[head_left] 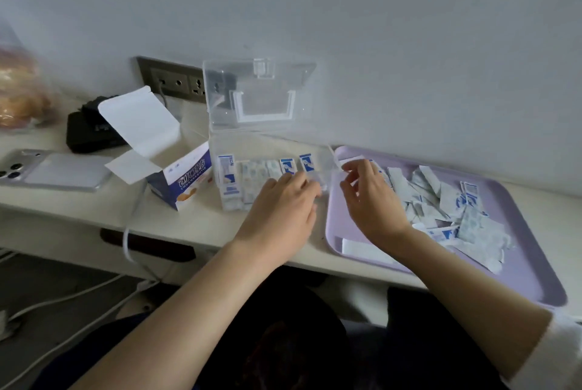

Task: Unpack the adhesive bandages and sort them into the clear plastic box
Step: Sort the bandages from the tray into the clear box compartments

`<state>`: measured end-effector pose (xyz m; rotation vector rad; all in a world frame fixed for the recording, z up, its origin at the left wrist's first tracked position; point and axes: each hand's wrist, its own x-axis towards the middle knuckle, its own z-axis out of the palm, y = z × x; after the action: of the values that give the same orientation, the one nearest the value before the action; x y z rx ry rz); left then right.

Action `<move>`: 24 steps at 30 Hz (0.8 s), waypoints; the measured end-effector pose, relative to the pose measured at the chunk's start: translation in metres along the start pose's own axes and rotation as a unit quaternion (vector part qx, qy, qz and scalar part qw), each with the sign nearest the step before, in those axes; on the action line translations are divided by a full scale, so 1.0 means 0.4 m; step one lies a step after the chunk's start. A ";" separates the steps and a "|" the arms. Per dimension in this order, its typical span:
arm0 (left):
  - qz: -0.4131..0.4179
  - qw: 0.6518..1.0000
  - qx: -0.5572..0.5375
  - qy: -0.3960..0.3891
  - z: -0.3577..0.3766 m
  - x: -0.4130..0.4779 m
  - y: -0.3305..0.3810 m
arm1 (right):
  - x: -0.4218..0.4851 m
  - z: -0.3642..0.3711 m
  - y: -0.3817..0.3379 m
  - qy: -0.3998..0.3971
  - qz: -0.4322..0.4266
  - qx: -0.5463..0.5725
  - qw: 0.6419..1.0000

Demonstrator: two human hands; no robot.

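- Clear plastic box (220, 150): on the desk, lid propped open against the wall; wrapped bandages (255, 170) stand in rows inside.
- Purple tray (519, 263): just right of the box, holding a loose heap of wrappers (441, 200).
- Cardboard packet (179, 181): opened, left of the box.
- Left hand (280, 210): palm down over the box's right end, fingers curled; cannot tell whether it grips anything.
- Right hand (368, 197): above the tray's near-left corner, fingers loosely bent, apparently empty.
- Risk: the left hand pressing among the upright rows could topple them; mixed heap invites mis-sorting.
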<state>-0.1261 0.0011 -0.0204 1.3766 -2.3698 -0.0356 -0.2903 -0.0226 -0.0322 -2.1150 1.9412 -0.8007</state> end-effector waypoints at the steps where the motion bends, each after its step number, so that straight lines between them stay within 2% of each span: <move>1: 0.016 1.000 0.002 -0.014 0.016 0.002 0.012 | -0.004 -0.009 0.023 -0.017 0.007 -0.017 1.000; 5: 0.055 0.996 -0.001 -0.067 0.065 0.017 0.061 | -0.028 -0.053 0.110 -0.131 0.081 -0.102 0.983; 8: 0.055 0.992 0.008 -0.112 0.102 0.027 0.084 | -0.046 -0.091 0.163 -0.219 0.146 -0.169 0.950; 11: 0.065 0.987 0.038 -0.143 0.133 0.034 0.107 | -0.066 -0.119 0.216 -0.263 0.209 -0.205 0.919; 16: 0.048 0.980 0.061 -0.185 0.164 0.037 0.129 | -0.110 -0.153 0.255 -0.274 0.229 -0.205 0.911; 20: 0.032 0.980 0.070 -0.183 0.174 0.045 0.140 | -0.116 -0.161 0.290 -0.226 0.222 -0.148 0.937; 24: 0.008 0.976 0.070 -0.205 0.183 0.065 0.143 | -0.100 -0.152 0.311 -0.203 0.170 -0.116 0.957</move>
<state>-0.2105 -0.0042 -0.0669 1.5370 -2.7659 -0.1644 -0.4291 0.0122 -0.0493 -1.7879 2.1470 -0.0687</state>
